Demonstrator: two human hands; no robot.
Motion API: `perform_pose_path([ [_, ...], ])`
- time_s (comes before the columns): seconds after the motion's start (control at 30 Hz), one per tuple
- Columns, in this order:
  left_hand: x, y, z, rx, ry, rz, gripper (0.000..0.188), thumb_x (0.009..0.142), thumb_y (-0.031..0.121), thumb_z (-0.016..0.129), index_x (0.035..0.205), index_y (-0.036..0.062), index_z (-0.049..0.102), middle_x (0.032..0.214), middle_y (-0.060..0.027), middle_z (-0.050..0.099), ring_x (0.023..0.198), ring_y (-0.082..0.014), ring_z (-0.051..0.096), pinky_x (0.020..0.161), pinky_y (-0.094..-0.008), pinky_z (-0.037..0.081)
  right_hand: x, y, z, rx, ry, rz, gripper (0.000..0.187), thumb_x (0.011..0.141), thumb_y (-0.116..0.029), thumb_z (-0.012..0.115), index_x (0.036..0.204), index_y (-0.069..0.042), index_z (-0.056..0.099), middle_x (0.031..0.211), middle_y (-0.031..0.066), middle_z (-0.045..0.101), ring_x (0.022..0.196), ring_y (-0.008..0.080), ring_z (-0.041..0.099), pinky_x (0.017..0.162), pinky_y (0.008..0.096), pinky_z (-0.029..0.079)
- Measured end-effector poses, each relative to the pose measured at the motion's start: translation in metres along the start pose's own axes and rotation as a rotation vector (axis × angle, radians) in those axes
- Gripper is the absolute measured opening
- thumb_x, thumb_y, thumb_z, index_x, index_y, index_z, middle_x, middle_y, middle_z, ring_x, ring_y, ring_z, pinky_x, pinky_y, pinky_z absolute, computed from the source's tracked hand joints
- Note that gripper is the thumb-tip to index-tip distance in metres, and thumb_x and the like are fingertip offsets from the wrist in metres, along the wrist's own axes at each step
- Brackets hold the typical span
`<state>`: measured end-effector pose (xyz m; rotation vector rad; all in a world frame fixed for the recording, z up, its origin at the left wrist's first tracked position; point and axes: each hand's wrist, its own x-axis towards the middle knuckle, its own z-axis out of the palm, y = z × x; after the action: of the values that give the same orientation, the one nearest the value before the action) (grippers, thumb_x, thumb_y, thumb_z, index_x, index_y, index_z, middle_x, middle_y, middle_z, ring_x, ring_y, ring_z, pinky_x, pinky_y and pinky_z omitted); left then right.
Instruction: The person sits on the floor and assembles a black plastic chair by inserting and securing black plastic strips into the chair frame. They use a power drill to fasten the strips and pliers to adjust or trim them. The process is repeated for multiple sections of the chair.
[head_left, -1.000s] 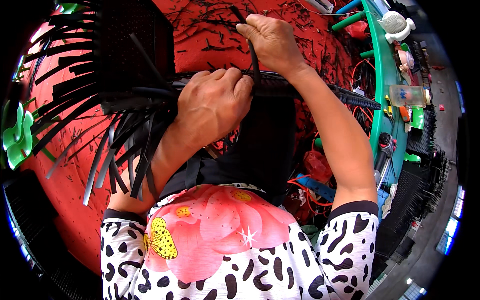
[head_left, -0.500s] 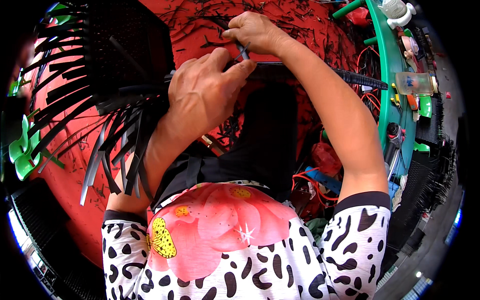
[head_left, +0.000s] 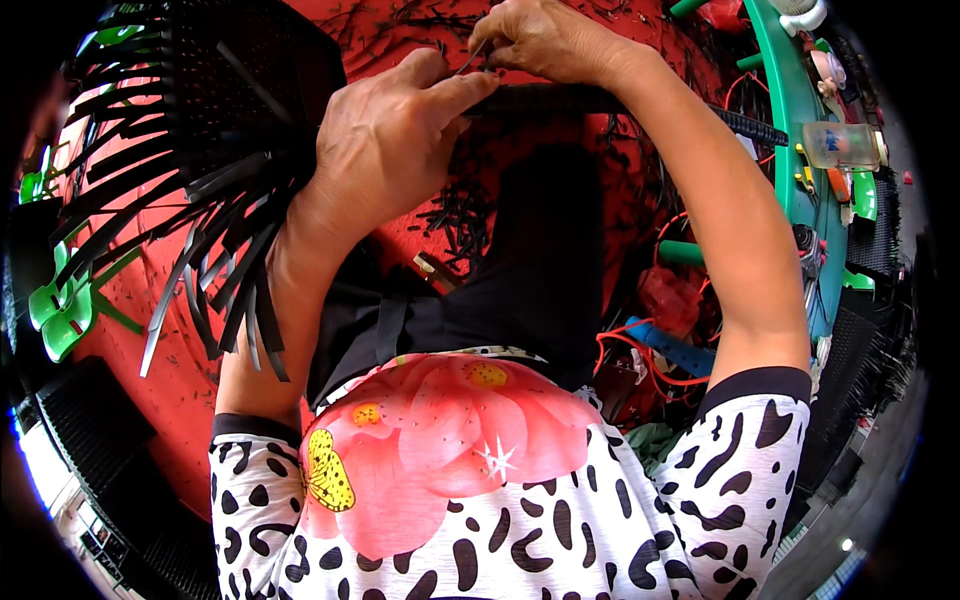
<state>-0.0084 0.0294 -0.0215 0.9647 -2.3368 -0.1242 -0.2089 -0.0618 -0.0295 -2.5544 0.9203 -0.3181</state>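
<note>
A black woven piece (head_left: 215, 95), with a fringe of long loose strips (head_left: 140, 215) down its left side, stands at the upper left. A narrow dark band (head_left: 560, 99) runs from it to the right, under my hands. My left hand (head_left: 390, 135) is closed at this band, thumb pointing right; the fingers beneath are hidden. Just beyond it my right hand (head_left: 545, 40) pinches a thin dark strip (head_left: 474, 57) that spans the small gap between the hands. Some of the fringe hangs over my left forearm.
Strip offcuts (head_left: 460, 215) litter the red floor (head_left: 180, 400). To the right stands a green table (head_left: 785, 100) bearing a clear jar (head_left: 840, 146) and small tools. Orange cord (head_left: 650, 365) and a red plastic bag (head_left: 668, 300) lie beneath. Light green stools (head_left: 65, 310) are at left.
Both hands have moved up and farther from me. My right hand has shifted right, widening the gap to the left hand, and the thin strip now stretches between them.
</note>
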Motion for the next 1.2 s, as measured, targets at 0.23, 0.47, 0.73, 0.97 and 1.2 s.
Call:
perform_pose_path([
  [0.23, -0.002, 0.0, -0.002, -0.055, -0.014, -0.012, 0.043, 0.066, -0.004, 0.065, 0.107, 0.0095, 0.064, 0.076, -0.009, 0.051, 0.065, -0.0277, 0.055, 0.056, -0.0358, 0.044, 0.003, -0.016, -0.014, 0.118, -0.301, 0.181, 0.023, 0.071, -0.005, 0.059, 0.092, 0.001, 0.066, 0.081, 0.0179, 0.067, 0.075, 0.0261, 0.065, 0.066, 0.0351, 0.05],
  [0.47, 0.005, -0.004, -0.004, 0.001, -0.045, -0.005, 0.03, 0.073, 0.008, 0.065, 0.102, 0.015, 0.066, 0.08, -0.0059, 0.057, 0.066, -0.0277, 0.06, 0.056, -0.0381, 0.049, 0.003, 0.006, -0.008, -0.321, 0.095, -0.189, 0.02, 0.075, -0.006, 0.052, 0.086, 0.0, 0.069, 0.077, 0.0146, 0.067, 0.069, 0.0229, 0.065, 0.063, 0.0314, 0.051],
  [0.73, 0.013, -0.007, -0.008, -0.093, -0.017, 0.008, 0.049, 0.063, -0.008, 0.065, 0.11, 0.0076, 0.064, 0.083, -0.0094, 0.056, 0.07, -0.0275, 0.058, 0.06, -0.0341, 0.046, 0.02, -0.007, -0.015, 0.831, -0.196, 0.506, 0.021, 0.072, 0.004, 0.05, 0.088, -0.001, 0.063, 0.073, 0.0069, 0.064, 0.061, 0.0158, 0.058, 0.057, 0.0272, 0.048],
  [0.97, 0.016, -0.007, -0.012, -0.127, -0.047, -0.008, 0.049, 0.064, -0.008, 0.064, 0.11, 0.0079, 0.063, 0.087, -0.0097, 0.058, 0.073, -0.0283, 0.059, 0.061, -0.034, 0.047, 0.023, 0.003, -0.014, 0.985, -0.267, 0.375, 0.022, 0.073, 0.004, 0.048, 0.089, 0.001, 0.062, 0.079, 0.0057, 0.063, 0.071, 0.0148, 0.058, 0.067, 0.0266, 0.047],
  [1.2, 0.014, -0.011, -0.006, -0.074, -0.015, 0.014, 0.042, 0.068, -0.003, 0.064, 0.108, 0.0097, 0.064, 0.084, -0.0089, 0.058, 0.07, -0.0279, 0.06, 0.059, -0.0344, 0.048, 0.025, 0.001, -0.011, 0.885, -0.339, 0.431, 0.02, 0.074, 0.001, 0.048, 0.087, -0.002, 0.063, 0.077, 0.0026, 0.061, 0.07, 0.0133, 0.054, 0.066, 0.0279, 0.045],
])
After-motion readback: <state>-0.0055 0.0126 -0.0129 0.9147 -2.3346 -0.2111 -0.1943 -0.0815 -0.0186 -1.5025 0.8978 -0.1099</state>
